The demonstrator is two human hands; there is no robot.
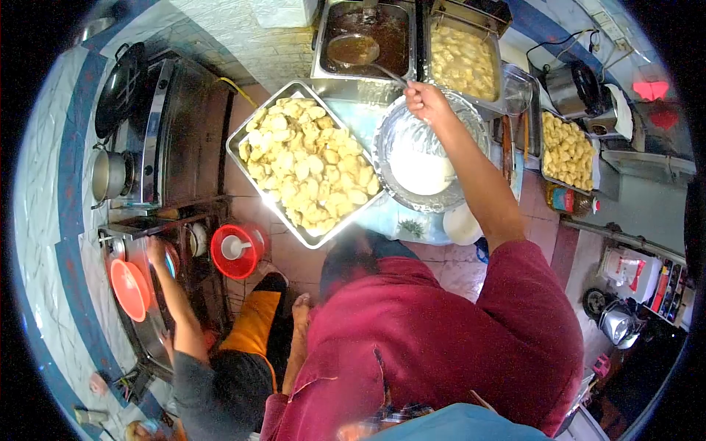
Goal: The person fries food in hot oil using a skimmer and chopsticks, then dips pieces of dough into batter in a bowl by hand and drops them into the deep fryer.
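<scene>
My right hand (426, 103) is closed around the handle of a round skimmer (353, 50). The skimmer's bowl is over the dark oil of a deep fryer (318, 59). Beneath my right forearm stands a large metal bowl (382, 173) with white batter (421, 167) in it and smeared on its walls. Left of the bowl, a metal tray (271, 198) is heaped with pale yellow slices (309, 162). Down at my side hangs my left hand (301, 310), away from the food; its fingers are too small and foreshortened to make out.
A second fryer basin (463, 59) holds pale pieces in liquid. Further right is a tray of golden pieces (568, 151). A co-worker (213, 382) reaches over a counter at left, near an orange-red basin (130, 290). A red bucket (239, 251) stands on the floor.
</scene>
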